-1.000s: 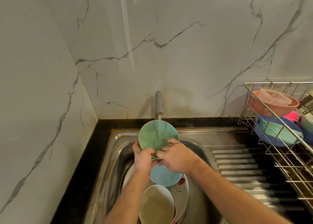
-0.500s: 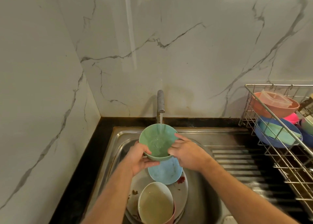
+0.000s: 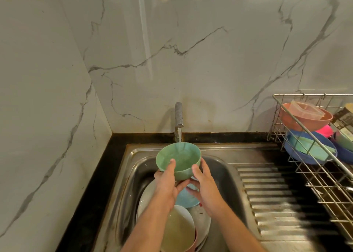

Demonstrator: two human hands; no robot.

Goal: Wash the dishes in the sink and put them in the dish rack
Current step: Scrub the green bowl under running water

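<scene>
- The green bowl [image 3: 178, 159] is held over the sink [image 3: 219, 156], tilted with its opening toward the camera, and the stream from the tap [image 3: 179, 114] runs into it.
- The left hand [image 3: 167, 183] grips the bowl's near left side: thumb hooked over the rim, fingers curled beneath.
- The right hand [image 3: 205, 185] cups the bowl's right wall and underside, thumb lying along the outside.
- Below the hands, in the sink, a light blue bowl [image 3: 186, 198] rests on a white plate [image 3: 200, 219]; a cream-lined bowl [image 3: 177, 230] sits nearer the camera.
- The dish rack [image 3: 324, 185] stands to the right, past the ribbed drainboard [image 3: 277, 204], holding a pink bowl [image 3: 305, 121] and a blue bowl [image 3: 298, 152].
</scene>
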